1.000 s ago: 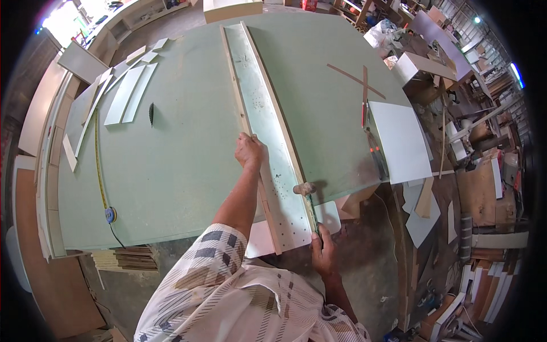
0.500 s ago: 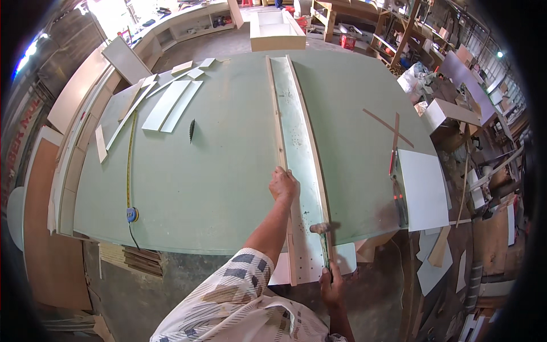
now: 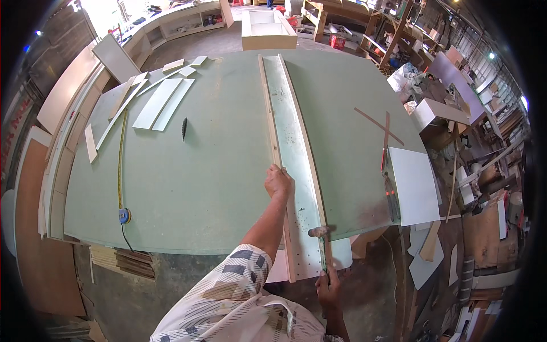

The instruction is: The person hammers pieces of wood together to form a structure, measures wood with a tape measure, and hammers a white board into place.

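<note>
Left fingers (image 3: 273, 170) over wooden rail (image 3: 270, 122); hammer (image 3: 320, 232) within right fingers (image 3: 322, 280).

Head cam, L of stereo pr, wide fisheye, looks down/fwd from abv hands (image 3: 278, 181) & green tabletop (image 3: 213, 185).

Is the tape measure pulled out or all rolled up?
Pulled out: its yellow strip stretches from the blue case along the green table.

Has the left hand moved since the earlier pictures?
No: against the green table, the left hand keeps its place on the left wooden strip.
</note>
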`<action>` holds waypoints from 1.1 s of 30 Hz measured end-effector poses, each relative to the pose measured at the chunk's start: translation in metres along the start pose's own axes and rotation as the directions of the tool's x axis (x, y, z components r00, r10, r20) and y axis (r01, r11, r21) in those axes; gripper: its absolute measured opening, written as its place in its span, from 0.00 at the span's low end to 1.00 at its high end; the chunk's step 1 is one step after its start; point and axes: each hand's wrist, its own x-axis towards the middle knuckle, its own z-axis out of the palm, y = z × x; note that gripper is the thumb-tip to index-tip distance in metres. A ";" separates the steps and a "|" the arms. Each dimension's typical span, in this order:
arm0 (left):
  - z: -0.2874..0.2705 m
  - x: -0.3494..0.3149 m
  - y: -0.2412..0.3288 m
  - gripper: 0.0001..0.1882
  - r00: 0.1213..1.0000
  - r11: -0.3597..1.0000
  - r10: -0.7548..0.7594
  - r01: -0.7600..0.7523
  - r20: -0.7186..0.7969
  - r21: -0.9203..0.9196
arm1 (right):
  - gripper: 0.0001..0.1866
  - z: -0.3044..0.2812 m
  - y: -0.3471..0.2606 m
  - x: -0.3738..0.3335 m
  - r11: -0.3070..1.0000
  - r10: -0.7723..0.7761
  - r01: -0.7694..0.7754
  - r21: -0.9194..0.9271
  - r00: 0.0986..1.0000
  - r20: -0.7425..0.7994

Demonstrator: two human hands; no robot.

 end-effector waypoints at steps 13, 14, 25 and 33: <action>-0.016 0.014 -0.009 0.17 0.996 0.999 -0.023 0.026 0.084 -0.036 | 0.18 0.073 -0.034 -0.012 0.991 0.093 -0.079 0.108 0.987 -0.131; -0.021 0.024 -0.017 0.20 0.990 1.000 -0.005 0.007 0.140 -0.014 | 0.18 0.086 -0.044 -0.010 0.976 0.134 -0.113 0.187 0.985 -0.107; -0.050 0.100 -0.056 0.44 0.637 0.974 0.097 0.098 0.765 -0.205 | 0.13 0.183 -0.076 -0.010 0.960 0.208 -0.126 0.248 0.919 -0.336; -0.059 0.063 -0.030 0.43 0.747 0.983 0.156 -0.050 0.647 -0.179 | 0.16 0.177 -0.091 -0.018 0.985 0.172 -0.133 0.112 0.850 -0.499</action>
